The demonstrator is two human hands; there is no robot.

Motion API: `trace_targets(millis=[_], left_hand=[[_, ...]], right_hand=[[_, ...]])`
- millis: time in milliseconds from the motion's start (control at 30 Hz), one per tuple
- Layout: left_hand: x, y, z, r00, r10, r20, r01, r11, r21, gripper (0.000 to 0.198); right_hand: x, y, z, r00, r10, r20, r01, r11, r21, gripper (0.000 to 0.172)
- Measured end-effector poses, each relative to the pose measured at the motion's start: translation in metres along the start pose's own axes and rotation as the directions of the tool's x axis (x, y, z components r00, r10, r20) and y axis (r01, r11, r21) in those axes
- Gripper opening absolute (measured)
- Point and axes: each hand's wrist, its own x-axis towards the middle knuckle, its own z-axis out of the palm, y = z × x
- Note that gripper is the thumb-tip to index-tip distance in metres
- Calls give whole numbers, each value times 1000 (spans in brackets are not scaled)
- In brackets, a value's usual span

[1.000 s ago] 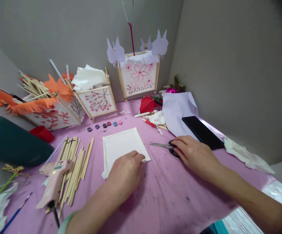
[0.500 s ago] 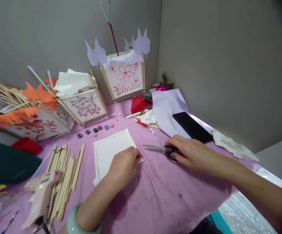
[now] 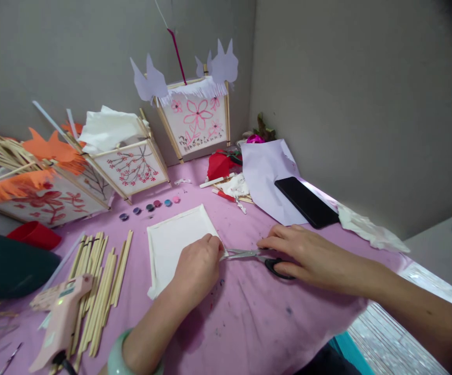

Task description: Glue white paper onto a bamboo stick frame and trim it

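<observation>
White paper-covered square frame (image 3: 177,242) lies flat on pinkish-purple tablecloth (image 3: 257,317). Left hand (image 3: 199,265) pinches its near right corner, fingers closed. Right hand (image 3: 308,255) grips black-handled metal scissors (image 3: 248,254), blades slightly parted, tips at that corner; contact with paper unclear.

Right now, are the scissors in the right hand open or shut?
Slightly open, it seems: the scissors show two blades parting toward the white panel, though the right hand hides part of the handles.
</observation>
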Motion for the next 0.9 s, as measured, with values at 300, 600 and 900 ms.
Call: trace_targets(millis=[300,600,900], left_hand=[[0,3,-2,1000,-19,17,18,999,47,20],[0,1,0,999,35,21,-37,996,75,17],[1,3,-2,998,56,33,-60,989,136,19]], right_hand=[[4,-1,1,1000,5,16,-4,1000,-25,34],[6,-5,-1,1000,9,28,-7,998,-65,32],[10,-8,-7,998,-5,56,7,999,-38,28]])
